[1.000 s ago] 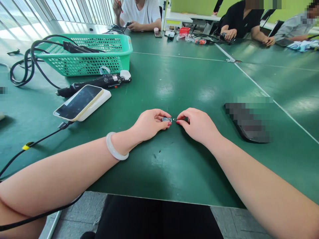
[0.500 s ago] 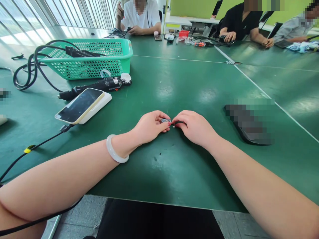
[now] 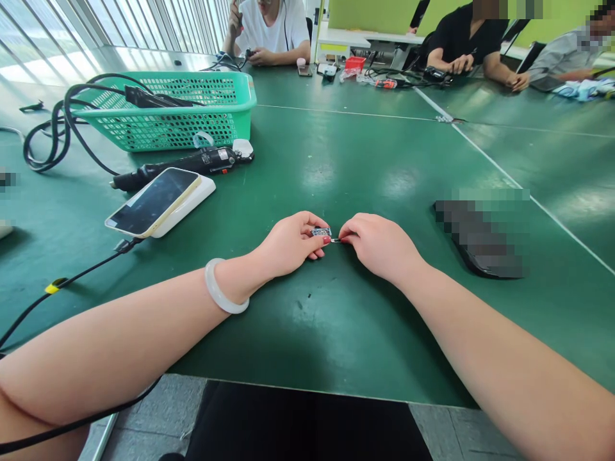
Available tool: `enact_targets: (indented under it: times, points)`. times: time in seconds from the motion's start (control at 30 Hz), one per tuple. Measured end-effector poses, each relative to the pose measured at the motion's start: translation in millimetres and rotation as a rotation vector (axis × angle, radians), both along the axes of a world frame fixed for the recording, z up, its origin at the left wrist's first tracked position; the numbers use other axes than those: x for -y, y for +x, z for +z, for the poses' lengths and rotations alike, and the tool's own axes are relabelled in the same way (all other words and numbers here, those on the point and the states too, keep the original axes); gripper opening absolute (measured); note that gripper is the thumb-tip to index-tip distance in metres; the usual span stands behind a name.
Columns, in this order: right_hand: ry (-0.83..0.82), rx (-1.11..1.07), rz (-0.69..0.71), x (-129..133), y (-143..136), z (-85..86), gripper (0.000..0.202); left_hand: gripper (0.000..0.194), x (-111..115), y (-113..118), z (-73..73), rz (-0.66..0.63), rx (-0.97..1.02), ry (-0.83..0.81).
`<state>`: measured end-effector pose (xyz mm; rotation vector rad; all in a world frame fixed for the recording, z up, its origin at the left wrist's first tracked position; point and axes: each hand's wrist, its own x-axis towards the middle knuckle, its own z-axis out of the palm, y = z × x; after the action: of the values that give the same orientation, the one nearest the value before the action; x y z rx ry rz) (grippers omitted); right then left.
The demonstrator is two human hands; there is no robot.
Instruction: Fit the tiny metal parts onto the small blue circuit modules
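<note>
Between thumb and fingers my left hand (image 3: 293, 242) pinches a small dark circuit board (image 3: 321, 232) with pale markings, just above the green table (image 3: 298, 346). A thin, light-coloured strip-like piece (image 3: 335, 241) spans the narrow gap between the two hands. Its outer end is in the closed fingertips of my right hand (image 3: 377, 243); its inner end meets the left thumb near the board. Whether the strip is joined to the board cannot be made out. A white bangle (image 3: 225, 288) circles my left wrist.
Left of my hands lie a phone (image 3: 154, 202) on a white block and a black corded power tool (image 3: 182, 168). Behind them stands a green basket (image 3: 240, 118) with cables. A blurred dark object (image 3: 480, 246) lies at right. Other people sit at the far side.
My right hand has drawn slightly to the right, so the gap between the hands is wider and the thin piece now shows level across it. The left hand has barely moved.
</note>
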<state>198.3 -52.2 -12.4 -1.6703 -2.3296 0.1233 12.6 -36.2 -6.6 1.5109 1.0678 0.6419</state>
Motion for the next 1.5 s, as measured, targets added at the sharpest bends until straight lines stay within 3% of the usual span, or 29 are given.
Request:
enact_targets:
  times: [0.17,0.33,0.43,0.63,1.23,1.5]
  points:
    - [0.047,0.044,-0.017,0.0,7.2,-1.7,0.02,0.015,1.6,0.5,2.4,0.002,-0.025,-0.002]
    - [0.177,-0.041,-0.095,7.8,10.5,13.5,0.022,0.016,2.0,-0.3,0.4,-0.031,-0.03,0.031]
    - [0.225,-0.102,-0.052,14.3,0.7,20.4,0.021,0.017,2.4,0.0,-1.6,-0.042,-0.046,0.068]
    - [0.221,-0.084,0.048,16.0,-16.9,13.9,0.023,0.016,3.6,1.2,-0.9,-0.064,-0.077,0.106]
    - [0.233,-0.015,0.042,16.2,-23.8,13.2,0.026,0.015,2.4,1.2,-0.2,-0.067,-0.047,0.095]
    - [0.155,-0.154,0.005,18.9,-15.5,18.0,0.018,0.015,3.5,1.9,-0.4,-0.037,-0.011,0.035]
